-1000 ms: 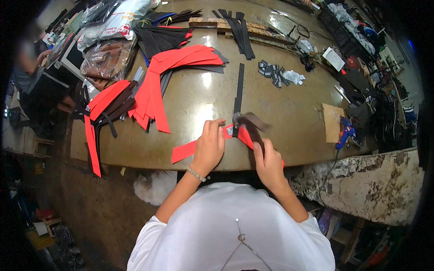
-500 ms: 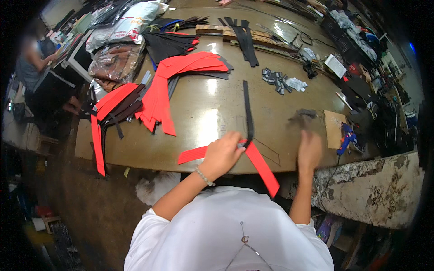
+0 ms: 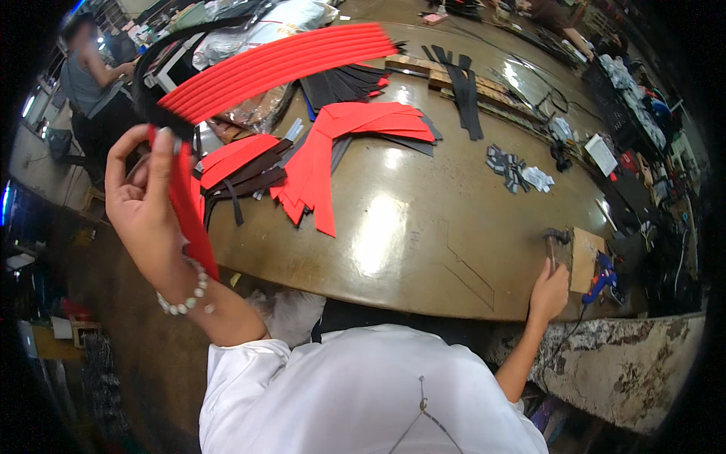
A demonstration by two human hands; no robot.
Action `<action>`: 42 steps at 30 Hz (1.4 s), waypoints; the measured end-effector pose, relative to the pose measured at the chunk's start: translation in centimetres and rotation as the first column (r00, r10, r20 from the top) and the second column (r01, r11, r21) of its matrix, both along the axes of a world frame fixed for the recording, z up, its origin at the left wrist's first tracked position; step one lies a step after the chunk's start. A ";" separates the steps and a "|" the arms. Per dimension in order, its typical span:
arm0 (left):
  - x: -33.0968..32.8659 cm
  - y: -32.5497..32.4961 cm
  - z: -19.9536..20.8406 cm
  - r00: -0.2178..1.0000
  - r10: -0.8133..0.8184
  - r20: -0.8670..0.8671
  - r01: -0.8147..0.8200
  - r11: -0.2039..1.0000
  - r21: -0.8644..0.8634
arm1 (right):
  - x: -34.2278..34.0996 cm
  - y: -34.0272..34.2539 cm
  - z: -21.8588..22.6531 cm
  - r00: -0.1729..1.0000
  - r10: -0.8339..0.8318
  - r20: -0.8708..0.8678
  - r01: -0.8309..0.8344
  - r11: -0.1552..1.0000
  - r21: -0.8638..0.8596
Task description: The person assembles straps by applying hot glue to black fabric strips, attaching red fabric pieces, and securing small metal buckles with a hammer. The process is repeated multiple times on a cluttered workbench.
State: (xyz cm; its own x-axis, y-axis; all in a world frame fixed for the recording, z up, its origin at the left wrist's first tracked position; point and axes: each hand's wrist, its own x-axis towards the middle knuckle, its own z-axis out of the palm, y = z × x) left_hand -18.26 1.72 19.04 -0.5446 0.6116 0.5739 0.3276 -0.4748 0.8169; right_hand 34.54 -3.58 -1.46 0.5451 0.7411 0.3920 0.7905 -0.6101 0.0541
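Note:
My left hand is raised at the left, thumb and fingers closed on a joined piece of ribbed red strips and a black strip. One red length stretches to the right above the table; another hangs down behind my hand. At the table's right side, my right hand is closed around the handle of a small hammer, whose dark head is at the tabletop. Beyond my left hand lie a fanned pile of red strips and a smaller red and black pile.
A blue glue gun lies by a piece of cardboard right of the hammer. Small dark and silver pieces are farther back. Black strips rest across a wooden board. Another person is at the far left.
My left hand has lifted the joined red and black strips off the table's front, up and to the left. My right hand has moved right with the hammer. The view has swung left.

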 end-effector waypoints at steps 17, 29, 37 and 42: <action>-0.7 1.3 -16.8 0.999 0.040 0.037 -0.027 0.955 -0.295 | -5.8 16.3 1.9 0.500 0.804 -0.322 -0.582 0.587 0.563; 12.0 -5.2 -20.3 0.932 -0.280 0.229 0.350 0.861 -0.370 | -10.9 29.1 0.0 0.735 0.610 -0.297 -0.541 0.791 0.287; 12.4 -5.5 -20.0 0.934 -0.288 0.213 0.351 0.856 -0.380 | -9.3 29.5 0.8 0.764 0.602 -0.231 -0.513 0.785 0.348; 12.2 -5.1 -19.9 0.884 -0.318 0.343 0.423 0.856 -0.296 | -7.5 30.0 0.5 0.512 0.584 -0.630 -0.359 0.812 0.461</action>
State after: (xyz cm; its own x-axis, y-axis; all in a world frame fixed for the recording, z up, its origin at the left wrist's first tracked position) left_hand -6.08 -3.38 -0.84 -0.3367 0.9306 0.1437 -0.0744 -0.1784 0.9811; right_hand 27.09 26.44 -0.92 0.3188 0.9160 0.2435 0.6664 -0.0339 -0.7448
